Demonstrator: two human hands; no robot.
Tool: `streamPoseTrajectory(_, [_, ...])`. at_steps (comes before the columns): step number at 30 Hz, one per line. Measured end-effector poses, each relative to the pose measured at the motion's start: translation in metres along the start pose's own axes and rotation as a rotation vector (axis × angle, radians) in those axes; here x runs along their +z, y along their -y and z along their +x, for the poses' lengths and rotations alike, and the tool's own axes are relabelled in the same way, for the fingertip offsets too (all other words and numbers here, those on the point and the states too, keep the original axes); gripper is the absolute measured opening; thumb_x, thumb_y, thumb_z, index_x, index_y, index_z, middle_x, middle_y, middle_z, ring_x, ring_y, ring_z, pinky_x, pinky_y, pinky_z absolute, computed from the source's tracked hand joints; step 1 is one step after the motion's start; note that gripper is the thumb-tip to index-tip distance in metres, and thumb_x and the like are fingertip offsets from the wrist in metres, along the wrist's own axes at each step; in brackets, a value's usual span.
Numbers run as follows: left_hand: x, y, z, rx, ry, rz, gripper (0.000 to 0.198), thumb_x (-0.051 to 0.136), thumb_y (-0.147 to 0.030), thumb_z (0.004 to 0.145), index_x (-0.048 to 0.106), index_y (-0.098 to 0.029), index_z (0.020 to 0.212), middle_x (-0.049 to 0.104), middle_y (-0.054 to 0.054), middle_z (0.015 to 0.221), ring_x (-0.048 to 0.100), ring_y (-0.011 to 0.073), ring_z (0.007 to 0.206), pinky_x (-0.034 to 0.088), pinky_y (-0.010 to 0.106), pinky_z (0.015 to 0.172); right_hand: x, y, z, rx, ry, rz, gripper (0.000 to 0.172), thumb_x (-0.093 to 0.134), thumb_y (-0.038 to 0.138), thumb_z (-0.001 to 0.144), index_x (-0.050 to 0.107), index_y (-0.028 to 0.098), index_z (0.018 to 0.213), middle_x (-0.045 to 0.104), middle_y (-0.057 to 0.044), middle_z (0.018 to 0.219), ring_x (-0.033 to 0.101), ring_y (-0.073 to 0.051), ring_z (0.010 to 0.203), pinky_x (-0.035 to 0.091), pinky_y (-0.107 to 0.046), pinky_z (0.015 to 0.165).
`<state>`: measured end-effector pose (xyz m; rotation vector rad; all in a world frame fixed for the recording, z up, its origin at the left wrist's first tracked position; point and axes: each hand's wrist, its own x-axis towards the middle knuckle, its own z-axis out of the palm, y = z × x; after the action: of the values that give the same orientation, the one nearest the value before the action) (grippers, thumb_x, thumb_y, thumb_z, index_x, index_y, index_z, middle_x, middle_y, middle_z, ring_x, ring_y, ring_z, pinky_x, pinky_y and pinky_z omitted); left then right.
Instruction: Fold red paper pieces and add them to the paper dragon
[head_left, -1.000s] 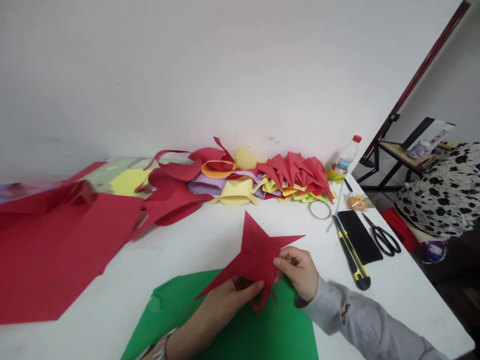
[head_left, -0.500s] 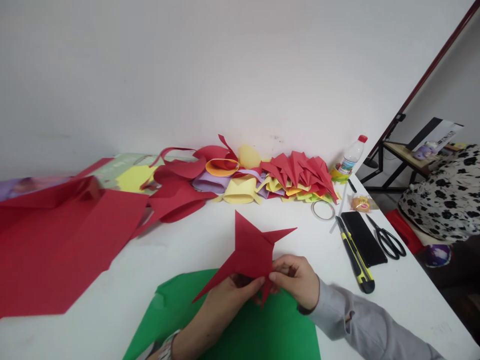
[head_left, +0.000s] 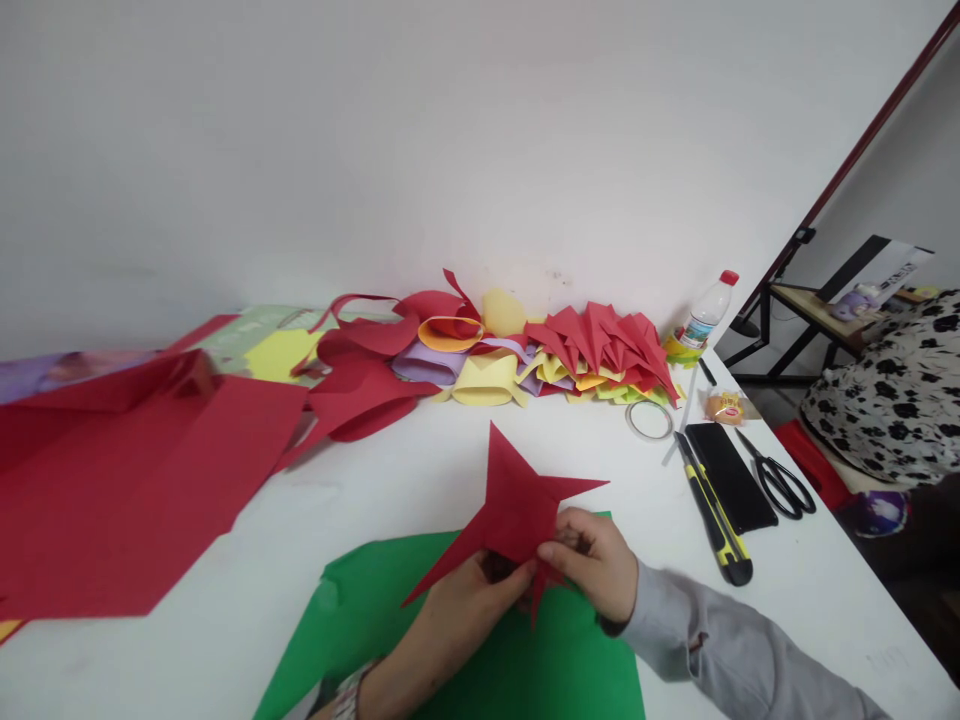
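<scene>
A red folded paper star (head_left: 517,505) with long pointed arms is held up between my two hands. My left hand (head_left: 480,600) pinches its lower edge, thumb on top and fingers behind. At the lower right edge my right hand (head_left: 592,560) grips it with thumb and fingers; the fingertips of both hands are partly hidden by the paper. Below the hands lies a sheet of green paper (head_left: 360,590) on the white table (head_left: 225,680), its left corner creased.
Large red paper sheets (head_left: 135,510) lie at left. Along the wall are curled paper pieces (head_left: 360,385) and stacked red stars (head_left: 600,340). At right are a bottle (head_left: 701,315), tape roll (head_left: 649,420), yellow-black cutter (head_left: 716,520), black flat object (head_left: 731,480) and scissors (head_left: 780,480).
The star has tilted slightly clockwise and shifted a little right and down in view. My left hand has moved slightly right. Both hands keep hold of the paper.
</scene>
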<state>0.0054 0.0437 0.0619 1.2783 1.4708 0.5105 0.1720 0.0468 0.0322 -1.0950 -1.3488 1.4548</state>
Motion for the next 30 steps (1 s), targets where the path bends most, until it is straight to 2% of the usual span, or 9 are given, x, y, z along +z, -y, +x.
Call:
streamPoseTrajectory(4, [-0.003,-0.001,0.001,0.049,0.091,-0.213,0.023,0.065,-0.044,0.063,0.065,-0.022,0.059,0.070,0.000,0.062,0.066,0.0237,0.067,0.049,0.031,0.064,-0.002,0.001,0.002,0.048,0.036,0.118,0.044,0.069,0.060,0.072,0.057,0.017,0.074,0.058,0.004,0.048,0.053,-0.011,0.040,0.040,-0.022,0.042])
streamPoseTrajectory(9, [-0.003,0.003,0.005,0.071,0.180,-0.372,0.022,0.070,-0.040,0.063,0.065,-0.019,0.060,0.067,0.000,0.059,0.061,0.0188,0.060,0.048,0.029,0.060,-0.004,-0.002,0.005,0.064,0.080,0.239,0.043,0.078,0.053,0.066,0.059,0.015,0.076,0.065,0.001,0.055,0.059,-0.011,0.042,0.045,-0.021,0.042])
streamPoseTrajectory(15, [-0.003,-0.003,0.001,0.025,0.229,-0.407,0.025,0.072,-0.041,0.063,0.070,-0.018,0.071,0.074,0.003,0.068,0.067,0.0234,0.071,0.051,0.032,0.067,-0.004,-0.005,0.005,0.090,0.091,0.296,0.042,0.081,0.048,0.063,0.060,0.015,0.075,0.066,0.002,0.057,0.058,-0.010,0.041,0.046,-0.020,0.041])
streamPoseTrajectory(19, [-0.004,-0.002,0.001,0.001,0.238,-0.390,0.023,0.074,-0.040,0.062,0.069,-0.018,0.065,0.071,0.001,0.064,0.064,0.0208,0.066,0.050,0.030,0.063,-0.005,-0.001,0.004,0.103,0.110,0.272,0.042,0.081,0.050,0.064,0.061,0.014,0.075,0.066,0.001,0.057,0.058,-0.010,0.042,0.044,-0.019,0.040])
streamPoseTrajectory(23, [-0.007,0.000,0.003,0.056,0.284,-0.384,0.020,0.072,-0.035,0.065,0.068,-0.016,0.070,0.067,-0.001,0.060,0.058,0.0168,0.057,0.048,0.028,0.058,-0.008,-0.003,0.007,0.146,0.161,0.292,0.044,0.085,0.047,0.058,0.063,0.013,0.076,0.063,0.003,0.051,0.055,-0.009,0.039,0.042,-0.017,0.038])
streamPoseTrajectory(27, [-0.009,-0.003,0.004,0.149,0.376,-0.362,0.020,0.067,-0.033,0.068,0.069,-0.015,0.077,0.071,0.003,0.070,0.060,0.0177,0.059,0.048,0.028,0.056,-0.011,-0.005,0.009,0.242,0.234,0.382,0.049,0.088,0.043,0.054,0.063,0.012,0.082,0.066,0.001,0.054,0.055,-0.009,0.035,0.042,-0.017,0.033])
streamPoseTrajectory(30, [-0.008,-0.002,0.005,0.173,0.318,-0.258,0.017,0.064,-0.031,0.070,0.070,-0.015,0.073,0.073,0.003,0.071,0.061,0.0182,0.060,0.048,0.027,0.056,-0.012,-0.004,0.010,0.318,0.255,0.427,0.050,0.089,0.040,0.052,0.063,0.011,0.082,0.067,-0.001,0.055,0.056,-0.010,0.035,0.045,-0.018,0.034])
